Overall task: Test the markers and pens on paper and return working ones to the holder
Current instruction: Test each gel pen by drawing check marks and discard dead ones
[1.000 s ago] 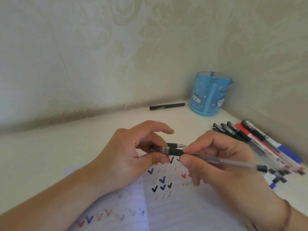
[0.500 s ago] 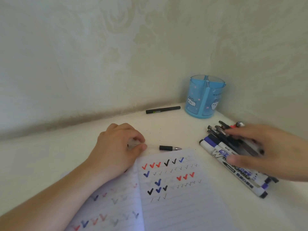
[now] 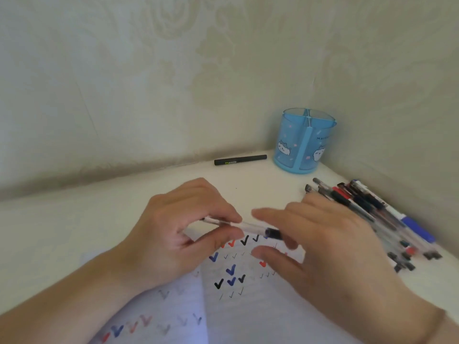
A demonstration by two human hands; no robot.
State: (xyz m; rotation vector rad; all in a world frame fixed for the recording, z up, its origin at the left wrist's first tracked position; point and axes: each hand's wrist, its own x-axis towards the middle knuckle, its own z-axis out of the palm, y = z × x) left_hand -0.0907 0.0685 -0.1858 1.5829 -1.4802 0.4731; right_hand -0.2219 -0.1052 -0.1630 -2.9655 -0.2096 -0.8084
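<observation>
Soft, even daylight is filling the scene, casting only faint shadows; the right hand (image 3: 330, 247) is smearing with motion blur, and wide-angle distortion is bending the edges.

Bench (image 3: 74, 219) open on the left and between hands and holder (image 3: 304, 142). Black pen (image 3: 240, 160) lies along back wall left of holder. Pen pile (image 3: 377, 214) crowds right edge, walls box the corner.

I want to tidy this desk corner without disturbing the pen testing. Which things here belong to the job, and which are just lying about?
Part of the job:
- clear pen, gripped by the left hand
- right hand, open, reaching toward it
- notebook paper with tick marks
- pile of pens and markers
- blue holder

Lying about:
- black pen by the wall, possibly set aside
</observation>
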